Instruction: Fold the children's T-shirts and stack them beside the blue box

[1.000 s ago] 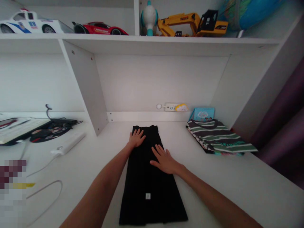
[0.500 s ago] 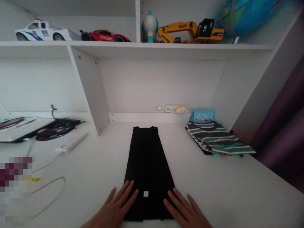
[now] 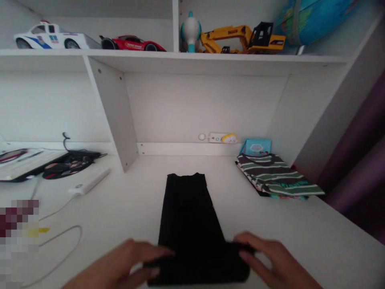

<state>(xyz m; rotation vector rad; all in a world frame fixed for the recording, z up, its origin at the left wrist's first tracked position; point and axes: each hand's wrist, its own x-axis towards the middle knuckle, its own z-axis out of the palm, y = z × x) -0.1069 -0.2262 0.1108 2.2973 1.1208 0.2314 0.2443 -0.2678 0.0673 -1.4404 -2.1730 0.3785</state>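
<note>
A long, narrow folded black garment (image 3: 189, 216) lies on the white desk. Which kind of garment it is I cannot tell. My left hand (image 3: 126, 261) pinches its near left corner between thumb and fingers. At the near right corner, my right hand (image 3: 267, 253) grips a bunched bit of the cloth. The near end is raised between both hands, and its lower edge is blurred. The far end, with a slightly wavy edge, rests flat on the desk.
To the right lies a stack of folded clothes, a striped shirt (image 3: 276, 174) on top, before a blue desk calendar (image 3: 257, 147). A white power strip (image 3: 90, 182) with a cable is on the left. Toys, including a yellow excavator (image 3: 243, 39), stand on the shelf (image 3: 210, 58) above.
Both hands were flat and spread on the garment; now they pinch its near corners and lift that end. The far end has slid toward me. A small white tag is no longer visible.
</note>
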